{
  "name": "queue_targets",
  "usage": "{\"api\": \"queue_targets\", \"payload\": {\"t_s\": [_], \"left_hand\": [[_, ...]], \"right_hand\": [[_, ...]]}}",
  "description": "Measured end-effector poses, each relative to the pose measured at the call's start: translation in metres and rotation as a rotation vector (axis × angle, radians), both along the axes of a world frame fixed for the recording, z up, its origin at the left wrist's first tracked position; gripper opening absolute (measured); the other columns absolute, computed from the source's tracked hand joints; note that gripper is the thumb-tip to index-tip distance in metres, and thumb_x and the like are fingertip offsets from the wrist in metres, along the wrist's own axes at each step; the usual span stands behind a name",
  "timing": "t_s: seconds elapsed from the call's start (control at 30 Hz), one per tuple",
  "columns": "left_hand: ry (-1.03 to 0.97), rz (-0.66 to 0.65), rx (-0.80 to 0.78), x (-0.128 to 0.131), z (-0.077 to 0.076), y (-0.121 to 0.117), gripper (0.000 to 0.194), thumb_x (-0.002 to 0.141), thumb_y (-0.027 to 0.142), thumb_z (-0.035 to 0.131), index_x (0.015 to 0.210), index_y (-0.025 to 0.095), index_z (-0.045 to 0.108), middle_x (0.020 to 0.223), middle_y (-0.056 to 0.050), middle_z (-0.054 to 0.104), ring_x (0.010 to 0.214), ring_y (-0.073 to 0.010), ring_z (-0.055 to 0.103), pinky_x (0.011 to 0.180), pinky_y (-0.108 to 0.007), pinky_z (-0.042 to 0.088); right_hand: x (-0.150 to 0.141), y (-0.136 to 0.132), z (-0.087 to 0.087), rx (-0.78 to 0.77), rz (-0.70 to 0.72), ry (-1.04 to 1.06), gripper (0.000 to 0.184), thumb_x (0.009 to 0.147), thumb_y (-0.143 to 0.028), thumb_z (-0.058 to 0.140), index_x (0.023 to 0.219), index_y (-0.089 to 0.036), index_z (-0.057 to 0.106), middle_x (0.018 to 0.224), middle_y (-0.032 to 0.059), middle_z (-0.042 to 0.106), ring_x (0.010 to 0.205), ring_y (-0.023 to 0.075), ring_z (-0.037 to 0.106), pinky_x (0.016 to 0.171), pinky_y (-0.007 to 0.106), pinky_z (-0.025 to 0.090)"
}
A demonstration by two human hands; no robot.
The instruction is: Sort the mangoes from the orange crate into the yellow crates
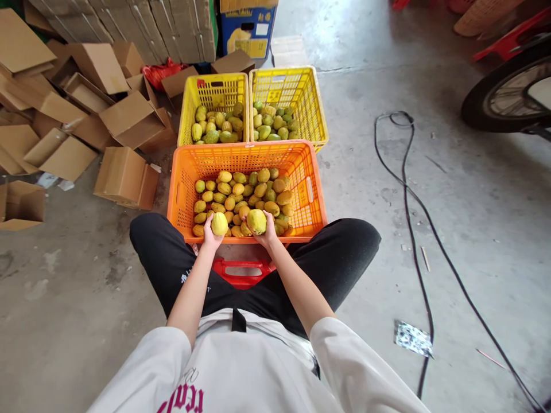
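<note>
An orange crate (245, 156) full of several yellow-green fruits stands on the floor between my knees. My left hand (209, 237) is closed round one yellow-green fruit (219, 223) at the crate's near edge. My right hand (267, 233) grips a second, slightly larger fruit (256, 221) right beside it. Both fruits are held just above the pile, close together but apart. I sit on a red stool (241, 271).
Two yellow crates (214, 92) (287, 86) holding greener fruit stand side by side behind the orange one. Cardboard boxes (124, 178) are scattered at the left. A black cable (408, 195) runs over the concrete floor on the right, near a wheel (508, 92).
</note>
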State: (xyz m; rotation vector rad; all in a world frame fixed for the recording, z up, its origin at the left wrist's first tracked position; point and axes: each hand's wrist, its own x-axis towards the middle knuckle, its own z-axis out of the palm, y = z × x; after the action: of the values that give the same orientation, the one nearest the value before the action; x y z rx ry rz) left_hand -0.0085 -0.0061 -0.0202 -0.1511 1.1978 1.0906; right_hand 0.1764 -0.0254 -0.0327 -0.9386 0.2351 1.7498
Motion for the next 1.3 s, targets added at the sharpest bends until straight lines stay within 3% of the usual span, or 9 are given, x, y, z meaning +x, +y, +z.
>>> {"api": "queue_targets", "payload": {"t_s": [0.17, 0.43, 0.63, 0.73, 0.93, 1.13, 1.3], "left_hand": [[-0.084, -0.035, 0.05, -0.001, 0.0, 0.0, 0.036, 0.096, 0.039, 0.051, 0.115, 0.017, 0.072, 0.078, -0.006, 0.071, 0.069, -0.0179, 0.068, 0.063, -0.027, 0.052], [-0.095, -0.06, 0.035, 0.003, -0.003, 0.001, 0.039, 0.096, 0.043, 0.054, 0.121, 0.017, 0.07, 0.091, -0.011, 0.075, 0.088, -0.0246, 0.074, 0.08, -0.036, 0.059], [-0.1, -0.104, 0.071, 0.002, 0.004, -0.001, 0.038, 0.098, 0.049, 0.055, 0.106, 0.016, 0.071, 0.082, -0.008, 0.073, 0.076, -0.019, 0.072, 0.071, -0.029, 0.059], [-0.072, -0.104, 0.084, 0.002, 0.007, -0.002, 0.026, 0.096, 0.041, 0.061, 0.101, 0.016, 0.07, 0.082, -0.006, 0.074, 0.072, -0.0152, 0.071, 0.068, -0.024, 0.057], [-0.052, -0.11, 0.102, 0.005, 0.006, -0.003, 0.021, 0.093, 0.033, 0.063, 0.103, 0.017, 0.071, 0.084, -0.006, 0.074, 0.08, -0.0178, 0.072, 0.077, -0.028, 0.058], [0.012, -0.09, 0.095, 0.002, 0.004, -0.002, 0.028, 0.095, 0.039, 0.059, 0.097, 0.015, 0.072, 0.077, -0.004, 0.07, 0.063, -0.0123, 0.061, 0.062, -0.024, 0.053], [-0.037, -0.132, 0.095, -0.001, 0.002, 0.0, 0.035, 0.101, 0.039, 0.049, 0.099, 0.014, 0.073, 0.078, -0.005, 0.07, 0.065, -0.0134, 0.062, 0.067, -0.025, 0.056]], "right_hand": [[-0.002, 0.001, 0.002, -0.04, -0.012, 0.019, 0.042, 0.094, -0.047, 0.043, 0.102, -0.015, 0.07, 0.085, 0.0143, 0.079, 0.084, 0.027, 0.078, 0.067, 0.037, 0.066], [0.0, 0.0, 0.002, -0.01, -0.013, 0.007, 0.033, 0.094, -0.047, 0.051, 0.099, -0.019, 0.067, 0.078, 0.0097, 0.078, 0.078, 0.0267, 0.077, 0.067, 0.039, 0.067], [-0.001, -0.002, 0.007, 0.028, 0.009, -0.013, 0.036, 0.1, -0.052, 0.052, 0.095, -0.019, 0.066, 0.083, 0.0112, 0.078, 0.083, 0.0241, 0.079, 0.073, 0.035, 0.068], [-0.002, -0.004, 0.006, 0.069, 0.061, -0.038, 0.029, 0.098, -0.049, 0.058, 0.095, -0.02, 0.065, 0.083, 0.0093, 0.077, 0.083, 0.024, 0.079, 0.074, 0.037, 0.068], [0.003, -0.004, 0.003, 0.041, 0.036, -0.031, 0.011, 0.092, -0.034, 0.064, 0.092, -0.022, 0.064, 0.081, 0.0048, 0.077, 0.078, 0.0209, 0.077, 0.068, 0.032, 0.066], [0.004, -0.001, 0.002, -0.04, -0.03, 0.004, 0.022, 0.096, -0.037, 0.053, 0.092, -0.02, 0.067, 0.077, 0.006, 0.076, 0.07, 0.02, 0.075, 0.056, 0.027, 0.06], [0.004, 0.0, 0.003, -0.033, -0.029, 0.047, 0.037, 0.098, -0.041, 0.042, 0.099, -0.015, 0.069, 0.085, 0.0131, 0.078, 0.074, 0.0221, 0.075, 0.059, 0.029, 0.06]]}}
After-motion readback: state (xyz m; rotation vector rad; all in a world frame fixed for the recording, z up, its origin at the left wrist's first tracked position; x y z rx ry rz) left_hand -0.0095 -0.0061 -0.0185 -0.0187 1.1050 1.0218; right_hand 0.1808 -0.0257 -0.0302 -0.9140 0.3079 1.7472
